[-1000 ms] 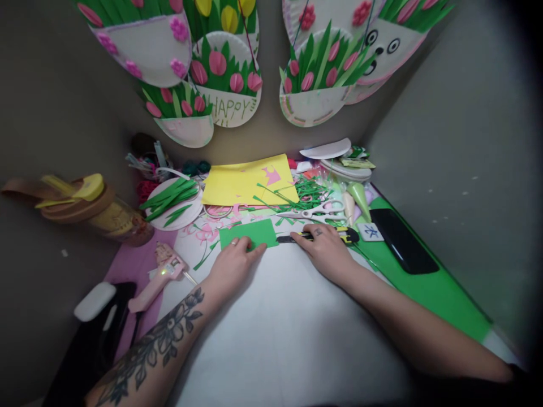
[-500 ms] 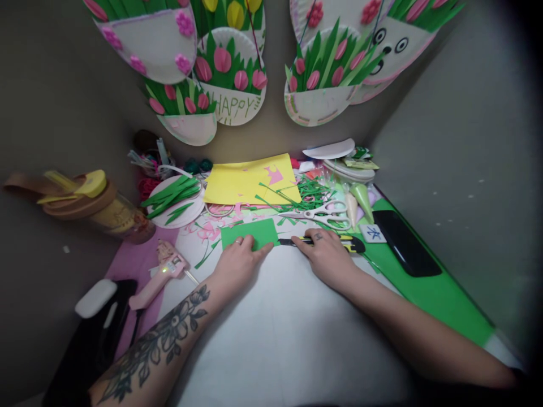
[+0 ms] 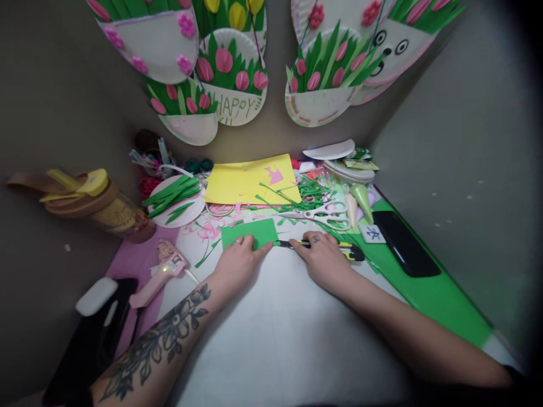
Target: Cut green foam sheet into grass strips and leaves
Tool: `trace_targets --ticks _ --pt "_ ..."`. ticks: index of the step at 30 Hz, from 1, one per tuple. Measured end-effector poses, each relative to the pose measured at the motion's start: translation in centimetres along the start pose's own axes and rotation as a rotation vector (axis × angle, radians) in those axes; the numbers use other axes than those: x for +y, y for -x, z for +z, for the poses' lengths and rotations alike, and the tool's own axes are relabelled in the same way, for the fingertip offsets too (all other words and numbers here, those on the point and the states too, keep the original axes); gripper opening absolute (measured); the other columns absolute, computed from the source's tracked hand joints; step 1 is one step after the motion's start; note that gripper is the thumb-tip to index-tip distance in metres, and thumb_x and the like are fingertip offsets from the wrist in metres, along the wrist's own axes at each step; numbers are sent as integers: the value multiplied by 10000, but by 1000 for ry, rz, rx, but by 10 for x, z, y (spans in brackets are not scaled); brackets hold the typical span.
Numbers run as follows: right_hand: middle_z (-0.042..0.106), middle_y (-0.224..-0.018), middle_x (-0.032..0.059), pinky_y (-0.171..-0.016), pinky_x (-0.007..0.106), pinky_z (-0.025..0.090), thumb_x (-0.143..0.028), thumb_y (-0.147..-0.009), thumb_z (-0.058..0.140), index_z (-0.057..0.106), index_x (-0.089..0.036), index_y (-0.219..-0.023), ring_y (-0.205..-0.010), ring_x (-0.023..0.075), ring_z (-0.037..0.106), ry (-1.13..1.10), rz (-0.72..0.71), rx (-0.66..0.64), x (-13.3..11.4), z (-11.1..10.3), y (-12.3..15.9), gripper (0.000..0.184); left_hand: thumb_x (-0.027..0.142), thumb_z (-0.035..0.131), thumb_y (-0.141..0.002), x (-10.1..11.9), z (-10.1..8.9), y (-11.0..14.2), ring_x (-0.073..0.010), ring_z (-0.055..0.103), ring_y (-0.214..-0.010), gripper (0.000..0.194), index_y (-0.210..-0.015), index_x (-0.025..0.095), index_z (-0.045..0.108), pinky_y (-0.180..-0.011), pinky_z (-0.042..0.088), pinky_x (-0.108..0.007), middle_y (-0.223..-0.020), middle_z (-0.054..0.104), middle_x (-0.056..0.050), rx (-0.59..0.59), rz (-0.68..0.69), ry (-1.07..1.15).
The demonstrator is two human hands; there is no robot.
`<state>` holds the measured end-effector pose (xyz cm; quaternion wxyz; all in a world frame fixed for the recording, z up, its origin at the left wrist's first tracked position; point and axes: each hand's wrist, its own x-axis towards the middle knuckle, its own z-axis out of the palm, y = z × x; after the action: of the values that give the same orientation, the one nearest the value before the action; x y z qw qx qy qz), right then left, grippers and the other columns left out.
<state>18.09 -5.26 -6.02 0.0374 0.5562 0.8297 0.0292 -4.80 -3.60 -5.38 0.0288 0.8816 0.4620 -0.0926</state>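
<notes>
The right hand grips a utility knife lying left-right, blade pointing left at the green paper pinned under the left hand's flat fingers.

the paper piece is plain green and the sheet behind it yellow with a pink scrap. the knife is black and yellow, the glue gun pink, the scissors white.

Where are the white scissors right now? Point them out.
The white scissors lie toward the back of the table, right of centre, on green paper scraps, just beyond the right hand and in front of the yellow sheet.
</notes>
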Motion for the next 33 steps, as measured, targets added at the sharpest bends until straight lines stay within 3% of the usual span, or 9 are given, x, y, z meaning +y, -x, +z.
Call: trace_targets --ticks 6,11,20,28,33 --pt "578 -1127 158 -827 377 259 -111 -842 479 564 -245 -1283 -1034 286 493 -14 6 8 -1 1 3 468 159 398 -912 0 -2 1 -211 469 -892 555 -1412 387 327 -755 389 -303 -1010 470 -66 -5 -2 28" --pt "570 -1147 152 -850 379 254 -103 -832 480 561 -256 -1288 -1050 273 491 -42 11 17 3 3 3 488 189 402 -918 -3 2 4 -244 451 -942 471 -1360 345 444 -811 379 -351 -967 489 -75 64 -48 80" --pt "561 -1164 140 -980 416 202 -79 -835 454 568 -275 -1286 -1095 255 481 -58 -4 50 11 9 -6 505 33 345 -855 2 7 4 -192 489 -903 527 -1283 251 561 -825 391 -290 -956 543 -64 126 -123 426" --pt "560 -1164 139 -1018 443 173 -63 -835 449 579 -284 -1271 -1111 252 476 -56 -26 52 12 8 -7 506 179 387 -916 0 1 6 -204 455 -859 431 -1274 351 551 -792 368 -307 -960 510 -55 47 -34 232" --pt "562 -1144 135 -994 421 208 -75 -839 454 594 -280 -1252 -1081 255 481 -58 -20 53 9 6 -9 482 176 353 -927 -1 -1 6 -204 453 -879 461 -1322 366 494 -784 370 -290 -990 501 -57 -7 -48 223"
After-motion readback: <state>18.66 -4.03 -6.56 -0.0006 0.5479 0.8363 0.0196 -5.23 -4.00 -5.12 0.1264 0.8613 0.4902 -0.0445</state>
